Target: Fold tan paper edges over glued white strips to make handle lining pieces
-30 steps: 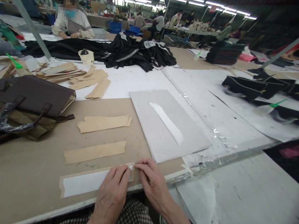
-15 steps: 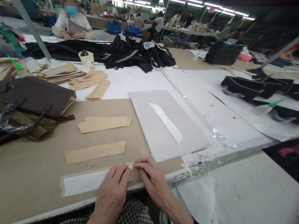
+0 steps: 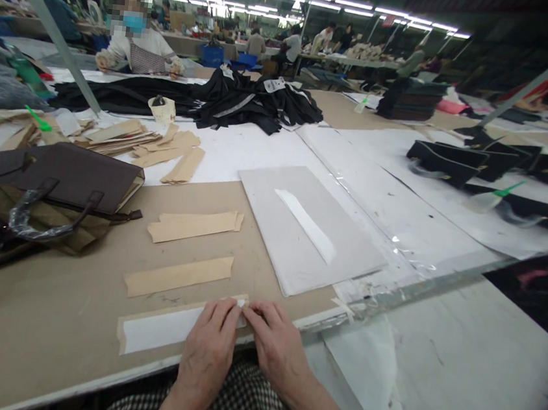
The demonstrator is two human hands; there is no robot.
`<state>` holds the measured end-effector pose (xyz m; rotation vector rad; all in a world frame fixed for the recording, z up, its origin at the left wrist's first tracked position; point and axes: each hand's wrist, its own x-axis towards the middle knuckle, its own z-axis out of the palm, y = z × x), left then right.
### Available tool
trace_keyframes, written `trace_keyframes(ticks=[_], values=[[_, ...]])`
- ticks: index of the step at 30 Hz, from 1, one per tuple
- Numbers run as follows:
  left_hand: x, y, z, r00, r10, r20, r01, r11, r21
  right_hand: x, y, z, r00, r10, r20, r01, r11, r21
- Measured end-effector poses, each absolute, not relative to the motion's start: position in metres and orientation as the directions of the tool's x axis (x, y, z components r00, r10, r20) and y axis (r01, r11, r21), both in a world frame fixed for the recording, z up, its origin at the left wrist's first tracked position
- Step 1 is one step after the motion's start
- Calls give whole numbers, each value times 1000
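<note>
A white strip [image 3: 157, 331] lies on a slightly larger tan strip [image 3: 119, 337], whose border shows around it, along the near edge of the table. My left hand [image 3: 211, 345] presses the right part of the white strip down, its fingers closed together. At the right end of the strips, my right hand [image 3: 276, 336] has its fingertips pinched against the corner, close to the left fingertips. The fingers hide exactly what is pinched there. Beyond my hands lie another tan strip [image 3: 179, 276] and some overlapping tan strips [image 3: 196, 226].
A grey board [image 3: 271, 231] carries a curved white strip [image 3: 304, 224]. Brown handbags [image 3: 79, 171] lie at left, below piled tan pieces [image 3: 124, 137]. Black material [image 3: 260, 102] and a masked co-worker [image 3: 141, 51] are across the table. Black pieces [image 3: 447, 161] stand at right.
My right fingertips have drawn in closer to my left fingertips at the strip's end, and the right hand is more curled. The view has shifted slightly. The co-worker's hands have moved apart.
</note>
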<state>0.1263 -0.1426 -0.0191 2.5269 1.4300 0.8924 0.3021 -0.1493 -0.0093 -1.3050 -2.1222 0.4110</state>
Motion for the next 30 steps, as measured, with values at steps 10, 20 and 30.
trace_keyframes(ticks=[10,20,30], values=[[71,-143,2,67,943,327,612,-298,733,323,-127,9,-12,968,252,427,233,-874],[-50,-150,30,47,994,103,827,-97,554,226,-158,22,-499,754,428,375,633,-677],[-54,-146,32,83,975,-204,525,131,841,156,-146,12,-700,671,244,464,687,-559]])
